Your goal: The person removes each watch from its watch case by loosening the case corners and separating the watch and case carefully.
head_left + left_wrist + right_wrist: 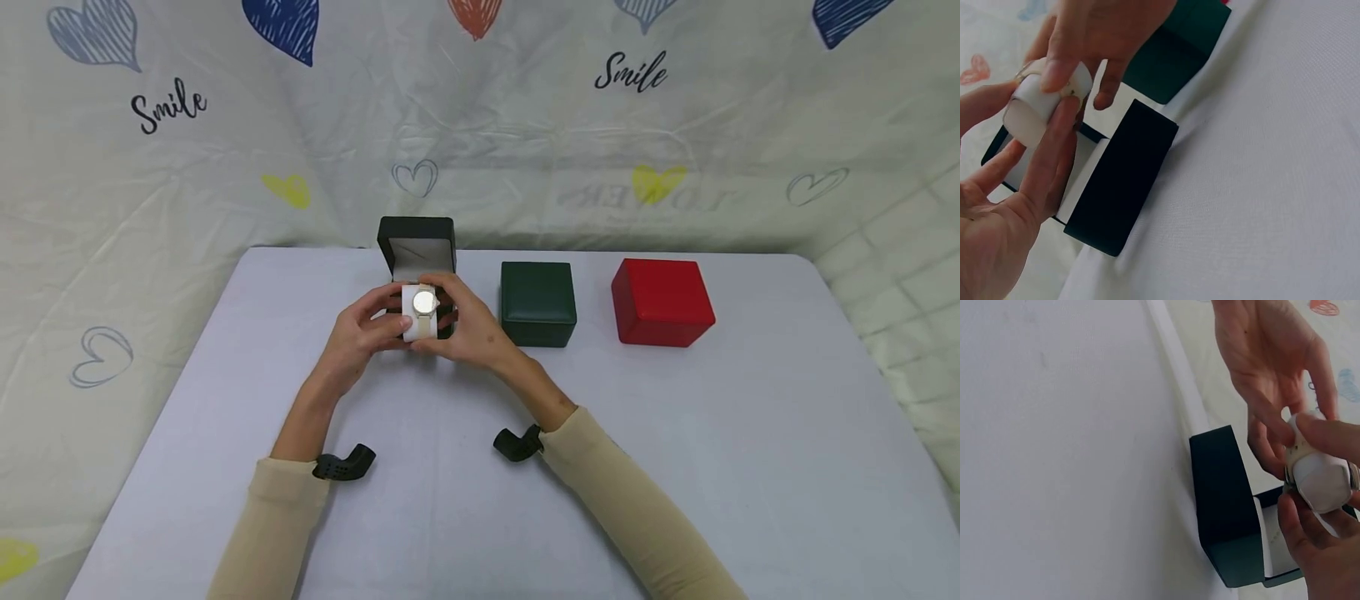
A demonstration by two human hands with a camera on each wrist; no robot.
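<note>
A wristwatch (424,302) with a round face and a cream strap is wrapped around a white cushion (1027,119). From the left side, my left hand (363,330) pinches the cushion between thumb and fingers. My right hand (474,330) grips it from the other side, its fingertips on the strap and cushion. Both hands hold it raised over an open dark green watch box (1125,181). The box's lid (416,227) stands up at the back, with a pale lining. In the head view, the hands and cushion hide most of the box's lower part.
To the right of the open box stands a closed green box (537,302). Farther right is a closed red box (663,300). All are near the back edge of the table (465,500), which has a white cover. A printed curtain (495,100) hangs behind it.
</note>
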